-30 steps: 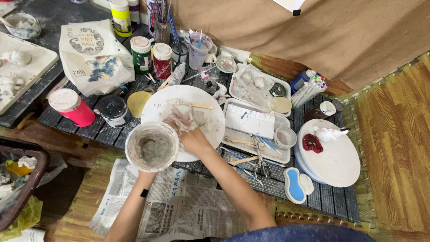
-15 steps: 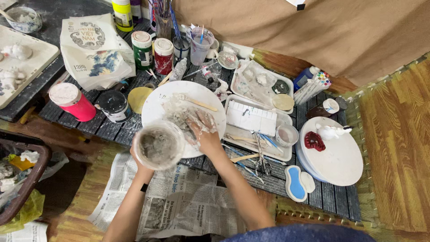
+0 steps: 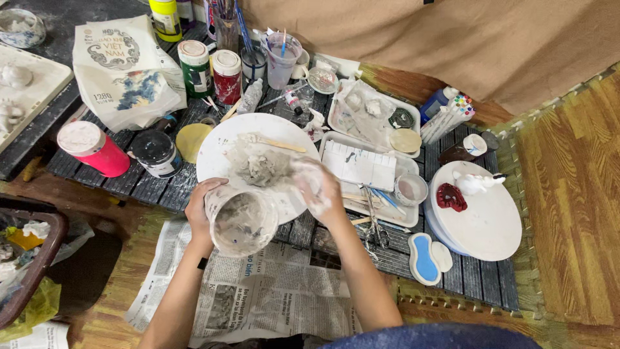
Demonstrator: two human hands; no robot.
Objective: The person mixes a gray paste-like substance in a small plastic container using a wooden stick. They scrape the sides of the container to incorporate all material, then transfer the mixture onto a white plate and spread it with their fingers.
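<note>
Left hand (image 3: 201,208) gripped a smeared plastic cup (image 3: 240,220), tilted at the near edge of the round white plate (image 3: 219,145). Right hand (image 3: 318,187), coated in grey paste and blurred, hovered over the plate's right rim, its grip unclear. Grey clay (image 3: 261,167) lay on the plate's middle, a wooden stick (image 3: 279,143) just beyond it.

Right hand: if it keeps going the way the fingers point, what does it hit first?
The right hand points up-left over the white plate. First in line looks like the grey clay lump on it, just beyond the fingertips. Height above the plate is unclear.
</note>
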